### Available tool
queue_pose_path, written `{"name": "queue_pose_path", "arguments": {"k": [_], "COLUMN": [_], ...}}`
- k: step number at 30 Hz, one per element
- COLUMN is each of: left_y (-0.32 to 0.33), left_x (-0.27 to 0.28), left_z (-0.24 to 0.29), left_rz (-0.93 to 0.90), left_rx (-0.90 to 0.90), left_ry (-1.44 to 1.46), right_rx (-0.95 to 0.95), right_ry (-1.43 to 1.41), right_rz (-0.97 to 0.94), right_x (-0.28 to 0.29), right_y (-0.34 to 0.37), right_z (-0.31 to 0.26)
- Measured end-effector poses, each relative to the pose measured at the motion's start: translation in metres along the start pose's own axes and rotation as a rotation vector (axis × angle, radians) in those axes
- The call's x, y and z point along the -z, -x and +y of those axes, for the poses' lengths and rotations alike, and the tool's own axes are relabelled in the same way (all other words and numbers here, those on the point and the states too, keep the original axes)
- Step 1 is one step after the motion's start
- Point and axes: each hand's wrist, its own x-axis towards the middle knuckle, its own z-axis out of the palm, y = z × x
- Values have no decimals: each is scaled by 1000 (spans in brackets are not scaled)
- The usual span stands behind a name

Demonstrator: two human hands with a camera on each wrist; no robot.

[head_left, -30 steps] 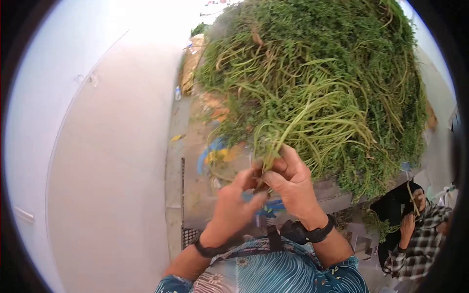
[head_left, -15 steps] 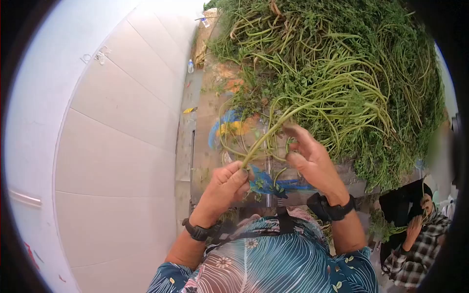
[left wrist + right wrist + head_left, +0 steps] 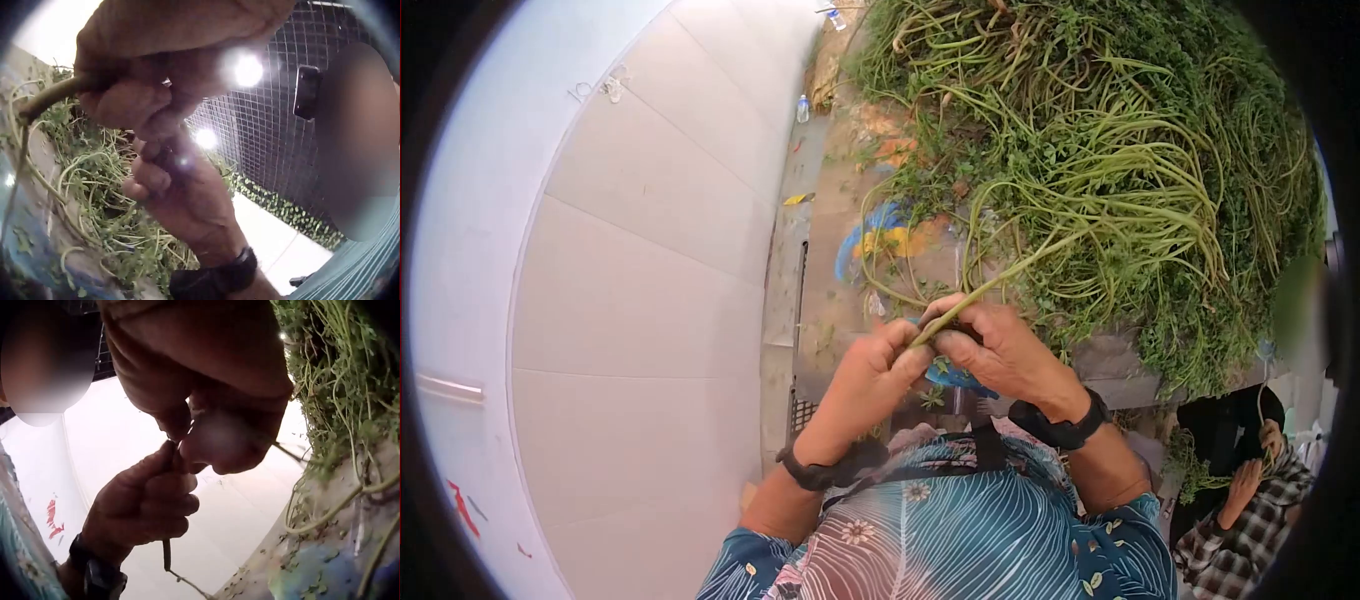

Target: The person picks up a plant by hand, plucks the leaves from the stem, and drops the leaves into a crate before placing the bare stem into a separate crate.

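Both hands meet in front of the chest over one long green plant stem (image 3: 1025, 265), which slants up and right toward the leafy heap. My left hand (image 3: 868, 382) pinches its near end between thumb and fingers. Right beside it, my right hand (image 3: 1012, 355) grips the same stem with curled fingers, the two thumbs close together. From below, the right wrist view has my left fingers curled, a thin piece of stem (image 3: 167, 555) hanging under them. The part between the fingertips is hidden.
A big heap of leafy green stems (image 3: 1140, 180) covers the table's far and right side. Loose stems and leaf bits lie on the stained tabletop (image 3: 830, 300). A small bottle (image 3: 802, 108) stands at the left edge. Another person in a checked shirt (image 3: 1250, 540) handles stems at right.
The hands were together on the stem, then the right hand came away with fingers apart while the left held the end. Now the right hand is back on the stem beside the left.
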Motion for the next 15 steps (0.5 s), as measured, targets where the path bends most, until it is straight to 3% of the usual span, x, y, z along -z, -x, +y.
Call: {"name": "queue_pose_path", "arguments": {"k": [1,4,7,10,15], "left_y": [-1,0,0,-5,-5], "left_x": [-1,1,2,-8,-10], "left_z": [-3,-3,4,7,13], "left_rz": [35,95,62,72,12], "left_rx": [-59,28,63,-93,-43], "left_ry": [-80,60,66,-115,-159], "right_rx": [4,79,10,60,127], "right_ry": [43,254,374,447,342], "right_rz": [15,66,50,70,220], "right_x": [0,1,1,-4,-9], "right_y": [1,8,16,21,29], "right_z": [0,3,12,13,-1]}}
